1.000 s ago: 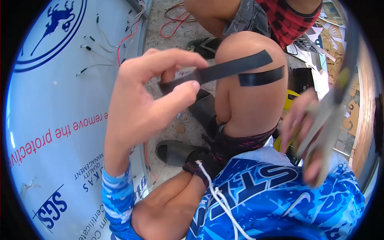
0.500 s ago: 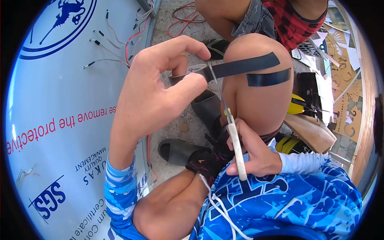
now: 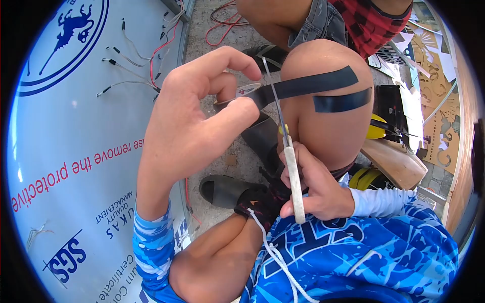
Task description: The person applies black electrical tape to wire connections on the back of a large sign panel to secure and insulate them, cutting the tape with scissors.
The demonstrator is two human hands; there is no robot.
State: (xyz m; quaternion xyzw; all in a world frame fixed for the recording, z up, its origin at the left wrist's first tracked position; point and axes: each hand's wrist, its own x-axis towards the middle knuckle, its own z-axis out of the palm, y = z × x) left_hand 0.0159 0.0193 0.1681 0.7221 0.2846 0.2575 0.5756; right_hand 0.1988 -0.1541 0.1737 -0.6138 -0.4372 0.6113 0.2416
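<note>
My left hand is curled round a roll of black tape, thumb on its near side. From the roll a black strip runs right across my raised knee. A shorter, separate piece of black tape lies on the knee just below that strip. My right hand grips scissors with a pale handle and a yellow part at the pivot. Their blades point up and cross the strip close beside the roll, the tip reaching past the strip's upper edge.
A large printed panel with loose wire ends stands at left. Another person in a red checked shirt is at the top. On the right are yellow-handled pliers, a wooden block and cut-out brown sheets.
The scissors have moved up and slightly left, so their tip now extends above the tape strip. My left hand still holds the roll in nearly the same place.
</note>
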